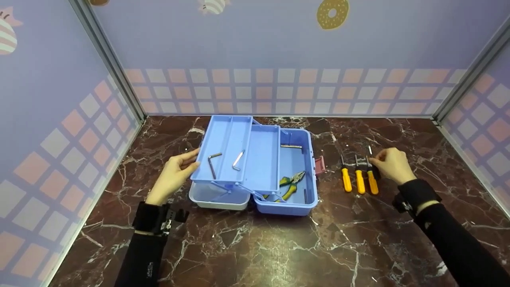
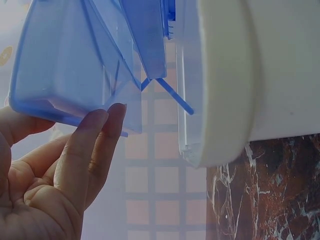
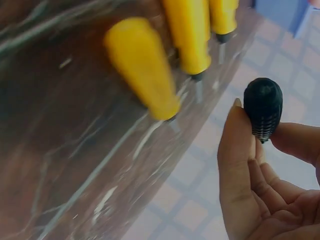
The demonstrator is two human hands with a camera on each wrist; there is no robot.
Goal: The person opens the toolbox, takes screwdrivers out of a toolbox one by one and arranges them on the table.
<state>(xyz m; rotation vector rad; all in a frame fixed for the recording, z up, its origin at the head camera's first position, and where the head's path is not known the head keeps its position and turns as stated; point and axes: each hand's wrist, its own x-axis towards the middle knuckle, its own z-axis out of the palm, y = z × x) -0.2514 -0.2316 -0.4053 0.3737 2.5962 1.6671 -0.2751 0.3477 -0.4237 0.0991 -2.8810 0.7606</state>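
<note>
A blue toolbox (image 1: 313,187) stands with its stepped trays folded out to the left. My left hand (image 1: 172,175) pinches the outer edge of the upper tray (image 1: 217,131), thumb on one side of the wall and fingers on the other, as the left wrist view shows. My right hand (image 1: 394,165) holds a screwdriver by its black handle (image 3: 263,107) between thumb and fingers, close beside a row of three yellow-handled screwdrivers (image 1: 359,183). Two hex keys (image 1: 238,161) lie in the upper tray. Pliers (image 1: 294,185) with green and yellow grips rest in the box's bottom.
A red latch (image 1: 320,164) sticks out from the toolbox's right side. The whitish lid (image 1: 219,205) lies under the trays. A metal rod (image 1: 291,146) is at the box's far end. Patterned walls (image 1: 263,44) enclose the dark marble-look table (image 1: 279,251) at back and sides.
</note>
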